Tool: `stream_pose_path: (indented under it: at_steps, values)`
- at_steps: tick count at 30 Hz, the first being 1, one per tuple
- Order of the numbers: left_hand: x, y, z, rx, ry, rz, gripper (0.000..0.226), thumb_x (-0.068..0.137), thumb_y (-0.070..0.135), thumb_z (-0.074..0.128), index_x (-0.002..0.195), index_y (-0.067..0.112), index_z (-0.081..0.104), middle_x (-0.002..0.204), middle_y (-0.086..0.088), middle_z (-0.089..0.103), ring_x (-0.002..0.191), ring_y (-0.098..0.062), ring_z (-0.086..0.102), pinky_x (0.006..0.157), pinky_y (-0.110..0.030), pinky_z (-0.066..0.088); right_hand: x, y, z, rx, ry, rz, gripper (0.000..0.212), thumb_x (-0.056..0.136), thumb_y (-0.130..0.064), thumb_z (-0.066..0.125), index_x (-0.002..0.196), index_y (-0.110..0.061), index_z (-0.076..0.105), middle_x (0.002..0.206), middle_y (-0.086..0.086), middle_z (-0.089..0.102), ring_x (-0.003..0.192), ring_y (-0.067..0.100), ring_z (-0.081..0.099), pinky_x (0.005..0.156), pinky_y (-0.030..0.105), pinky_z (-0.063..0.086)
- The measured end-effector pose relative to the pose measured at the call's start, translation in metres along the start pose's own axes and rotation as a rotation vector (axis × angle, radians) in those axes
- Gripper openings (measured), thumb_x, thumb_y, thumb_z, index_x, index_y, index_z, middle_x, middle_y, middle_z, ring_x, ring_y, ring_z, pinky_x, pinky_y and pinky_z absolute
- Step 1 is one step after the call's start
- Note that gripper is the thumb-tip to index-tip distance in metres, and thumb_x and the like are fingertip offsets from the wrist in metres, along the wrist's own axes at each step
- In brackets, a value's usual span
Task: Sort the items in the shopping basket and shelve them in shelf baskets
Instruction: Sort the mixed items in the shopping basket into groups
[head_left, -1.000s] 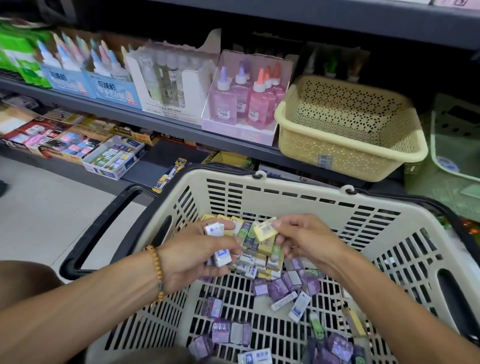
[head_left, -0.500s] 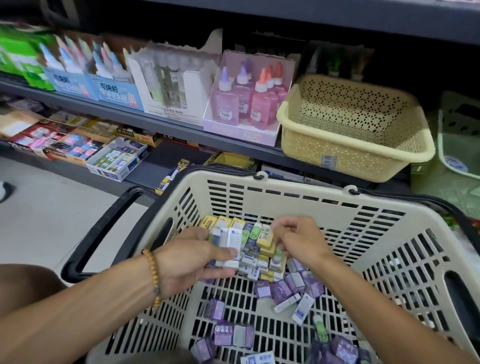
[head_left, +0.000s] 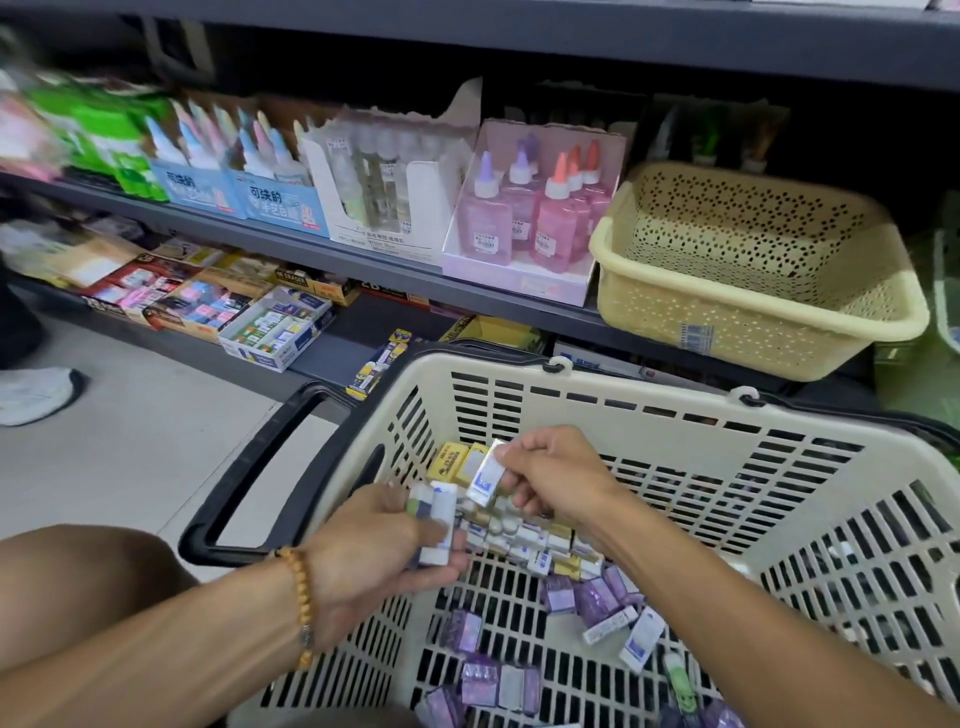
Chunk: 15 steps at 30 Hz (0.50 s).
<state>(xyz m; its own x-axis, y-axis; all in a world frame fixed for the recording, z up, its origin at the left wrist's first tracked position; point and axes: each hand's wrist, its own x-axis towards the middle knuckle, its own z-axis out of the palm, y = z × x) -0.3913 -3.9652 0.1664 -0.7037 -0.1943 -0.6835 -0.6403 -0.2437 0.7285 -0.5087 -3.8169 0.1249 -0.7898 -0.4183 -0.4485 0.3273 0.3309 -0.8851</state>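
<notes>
White boxed erasers are being gathered: the left hand (head_left: 387, 540) grips a small stack (head_left: 436, 519), while the right hand (head_left: 556, 480) pinches one more eraser (head_left: 485, 478) above the shopping basket (head_left: 597, 410). Sorting looks under way; next, adding it to the stack, then carrying all to the empty yellow shelf basket (head_left: 753, 332) beyond.
</notes>
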Motion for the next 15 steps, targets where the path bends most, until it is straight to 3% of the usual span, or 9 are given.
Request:
stream_pose_path:
  at_steps: [6,9,12,15]
  values:
    - [-0.007,-0.001,0.0,-0.057,0.027,-0.001,0.015,0.091,-0.008,0.055,0.104,-0.004,0.061,0.096,-0.025,0.071,0.079,-0.028,0.071,0.063,-0.03,0.061,0.021,-0.002,0.031,-0.043,0.048,0.03,0.019,0.094,0.004,0.055,0.082,-0.007,0.066,0.077,0.013,0.071,0.058,0.015,0.068,0.057,0.024,0.057]
    - [-0.004,0.002,0.002,-0.062,0.046,0.003,0.015,0.09,-0.008,0.055,0.105,-0.005,0.06,0.097,-0.026,0.071,0.075,-0.027,0.071,0.061,-0.03,0.061,0.014,-0.001,0.026,-0.052,0.043,-0.053,0.019,0.099,-0.014,0.054,0.085,-0.018,0.067,0.084,0.008,0.071,0.061,0.014,0.069,0.059,0.025,0.058]
    - [0.0,0.006,0.004,-0.048,0.043,0.022,0.013,0.09,-0.006,0.057,0.102,-0.006,0.063,0.097,-0.025,0.071,0.072,-0.025,0.071,0.061,-0.028,0.06,0.0,0.001,0.015,-0.104,-0.12,-0.132,0.022,0.093,-0.041,0.062,0.081,-0.027,0.073,0.072,-0.003,0.068,0.054,0.008,0.059,0.053,0.021,0.049]
    - [0.001,0.008,0.009,-0.021,-0.003,0.017,0.009,0.089,-0.004,0.06,0.097,-0.005,0.065,0.098,-0.025,0.071,0.073,-0.023,0.072,0.06,-0.025,0.058,-0.008,0.003,0.013,-0.14,-0.257,-0.116,0.015,0.087,-0.041,0.07,0.078,-0.029,0.074,0.062,-0.007,0.064,0.051,0.008,0.053,0.05,0.022,0.046]
